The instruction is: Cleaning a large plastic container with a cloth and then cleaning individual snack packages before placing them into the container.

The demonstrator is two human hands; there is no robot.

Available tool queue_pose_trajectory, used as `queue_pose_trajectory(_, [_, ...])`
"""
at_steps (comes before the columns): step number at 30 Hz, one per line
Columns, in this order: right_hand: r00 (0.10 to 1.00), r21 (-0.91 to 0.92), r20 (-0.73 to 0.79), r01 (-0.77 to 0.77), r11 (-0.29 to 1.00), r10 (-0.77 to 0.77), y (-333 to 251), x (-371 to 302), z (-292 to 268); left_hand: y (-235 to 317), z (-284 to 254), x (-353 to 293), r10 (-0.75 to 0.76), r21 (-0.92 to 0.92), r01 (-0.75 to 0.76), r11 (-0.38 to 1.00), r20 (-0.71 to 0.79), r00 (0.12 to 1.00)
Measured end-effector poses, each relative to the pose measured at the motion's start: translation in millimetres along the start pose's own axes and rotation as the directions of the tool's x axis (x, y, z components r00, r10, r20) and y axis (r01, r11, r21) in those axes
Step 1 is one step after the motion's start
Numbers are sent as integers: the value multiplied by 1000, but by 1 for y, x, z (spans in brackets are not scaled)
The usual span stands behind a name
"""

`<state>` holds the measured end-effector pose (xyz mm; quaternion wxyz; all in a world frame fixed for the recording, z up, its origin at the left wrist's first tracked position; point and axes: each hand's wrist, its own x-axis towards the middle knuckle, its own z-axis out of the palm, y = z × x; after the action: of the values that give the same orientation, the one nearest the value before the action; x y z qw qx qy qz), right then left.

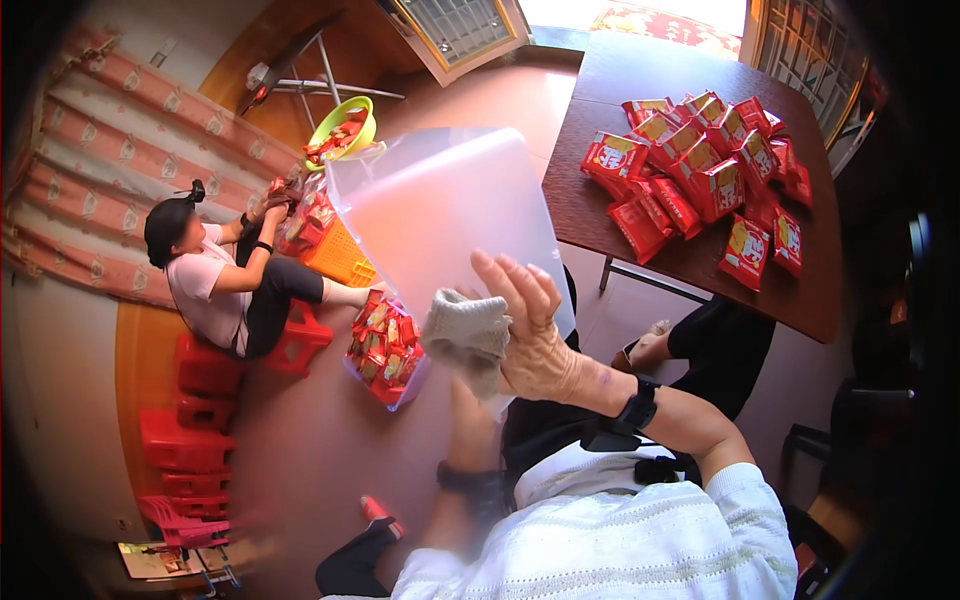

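Note:
A translucent white plastic bin (pixel 455 215) is tilted up in front of me, its edge catching the light. My right hand (pixel 540 340) is at the bin's near side, fingers stretched out and a little apart; its thumb is hidden. Beside it, a grey knitted cloth (pixel 465 330), perhaps a glove, bunches up against the bin. My left hand (pixel 472 395) comes up from below to the cloth, which hides its fingers, so its grip does not show. Bands circle both my wrists.
Red snack packets (pixel 700 165) are heaped on a dark wooden table (pixel 590 105) at right. On the floor sit a purple-tinted bin of packets (pixel 388 350), an orange basket (pixel 340 255) and a green basin (pixel 365 135). A seated person (pixel 215 270) handles packets at left, near red stools (pixel 185 440).

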<state>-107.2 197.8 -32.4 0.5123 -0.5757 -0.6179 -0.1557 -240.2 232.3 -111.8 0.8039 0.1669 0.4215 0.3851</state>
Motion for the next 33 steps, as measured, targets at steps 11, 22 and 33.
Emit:
queue_pose_trajectory(11, [993, 165, -91, 84, 983, -69, 51, 70, -54, -6, -19, -6, -172, -36, 175, 984, 63, 983])
queue_pose_trajectory(22, [884, 333, 449, -27, 942, -134, 15, 32, -94, 9, -36, 13, -136, 101, 111, 989, 290, 947])
queue_pose_trajectory(33, [952, 191, 305, -49, 980, -12, -1, 0, -68, 91, 1, -6, 194, 774, -297, 559, 227, 954])
